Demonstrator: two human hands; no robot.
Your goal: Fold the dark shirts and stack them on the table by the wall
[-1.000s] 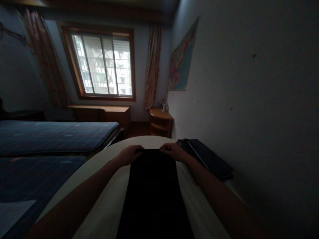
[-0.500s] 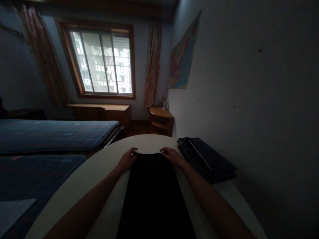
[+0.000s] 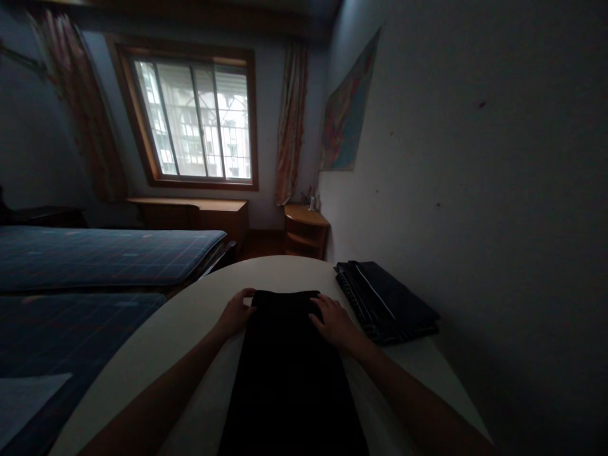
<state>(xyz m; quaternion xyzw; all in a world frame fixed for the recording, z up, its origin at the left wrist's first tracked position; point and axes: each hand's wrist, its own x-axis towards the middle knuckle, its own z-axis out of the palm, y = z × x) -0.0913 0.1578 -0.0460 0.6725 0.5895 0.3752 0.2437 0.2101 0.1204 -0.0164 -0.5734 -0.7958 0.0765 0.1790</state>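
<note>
A black cloth (image 3: 291, 367) on the white table (image 3: 199, 329) runs lengthwise from your fingertips (image 3: 323, 303) toward you. Your right hand (image 3: 336, 323), fingers spread, overlaps the far right corner; your left hand (image 3: 235, 315) curls at the far left, any pinch unclear.

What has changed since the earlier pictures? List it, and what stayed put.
The left hand has moved left and nearer the wearer, at the far left corner of the long, flat black cloth; its grip is unclear. The right hand has come nearer too, fingers now spread on the cloth rather than pinching its far edge. The dark folded fabric pile and white rounded table stayed put.
</note>
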